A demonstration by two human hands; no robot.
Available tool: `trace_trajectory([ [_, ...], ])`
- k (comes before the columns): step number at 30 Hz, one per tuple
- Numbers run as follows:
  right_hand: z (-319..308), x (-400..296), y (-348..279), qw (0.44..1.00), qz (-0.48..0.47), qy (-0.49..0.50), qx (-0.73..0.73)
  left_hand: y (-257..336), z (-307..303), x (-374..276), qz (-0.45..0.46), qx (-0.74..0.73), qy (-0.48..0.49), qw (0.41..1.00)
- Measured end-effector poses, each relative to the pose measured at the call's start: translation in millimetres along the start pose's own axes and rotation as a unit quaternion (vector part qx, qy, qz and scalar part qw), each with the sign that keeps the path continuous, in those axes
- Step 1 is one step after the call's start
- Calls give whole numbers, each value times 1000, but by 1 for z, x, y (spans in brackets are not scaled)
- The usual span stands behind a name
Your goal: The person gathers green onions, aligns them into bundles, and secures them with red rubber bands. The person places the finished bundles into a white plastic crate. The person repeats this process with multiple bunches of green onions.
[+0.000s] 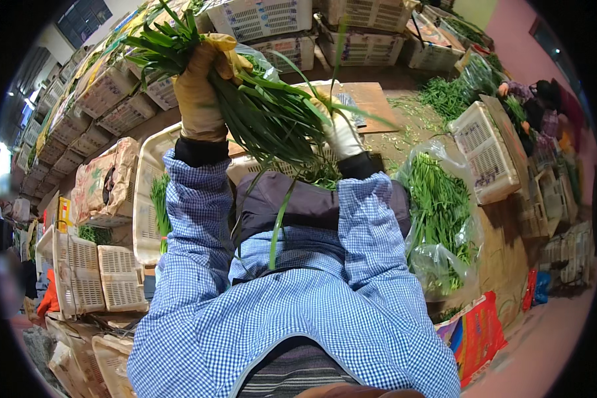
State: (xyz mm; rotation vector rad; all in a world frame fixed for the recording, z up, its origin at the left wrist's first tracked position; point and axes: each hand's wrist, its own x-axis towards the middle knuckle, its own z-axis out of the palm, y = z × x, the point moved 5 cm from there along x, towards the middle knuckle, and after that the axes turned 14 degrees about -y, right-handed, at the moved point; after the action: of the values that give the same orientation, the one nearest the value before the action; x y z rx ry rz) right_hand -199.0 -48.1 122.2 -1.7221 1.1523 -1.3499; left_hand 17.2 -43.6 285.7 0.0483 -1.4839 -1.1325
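Observation:
My left hand [201,89], in a stained yellowish glove, grips a thick bunch of long green leaves [268,107], which look like Chinese chives. The bunch lies aslant, with one end fanning out beyond my left fist and the other reaching toward my right hand [342,127]. That hand, in a white and yellow glove, pinches a few loose blades near the bunch's lower right end. Several stray blades hang over my lap. To my left, a white plastic crate [147,209] holds green bundles [160,201], partly hidden by my sleeve.
A clear plastic bag of greens [438,214] lies to my right. Ahead is a wooden board [373,104], with leaf scraps on the floor. Stacked crates [261,20] line the back and left. A co-worker [542,109] sits at far right beside a crate [487,154]. A red printed sack [477,333] lies lower right.

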Motion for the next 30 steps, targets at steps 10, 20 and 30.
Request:
trace_trajectory([
  [10,7,-71,143,944,181,-19,-275,30,-26,10,130,-143,-102,976],
  [20,-34,-51,54,980,137,-127,75,46,-22,4,121,-149,-187,963],
  [30,34,-28,-7,981,77,-130,123,33,-2,-1,116,-134,-223,958],
])
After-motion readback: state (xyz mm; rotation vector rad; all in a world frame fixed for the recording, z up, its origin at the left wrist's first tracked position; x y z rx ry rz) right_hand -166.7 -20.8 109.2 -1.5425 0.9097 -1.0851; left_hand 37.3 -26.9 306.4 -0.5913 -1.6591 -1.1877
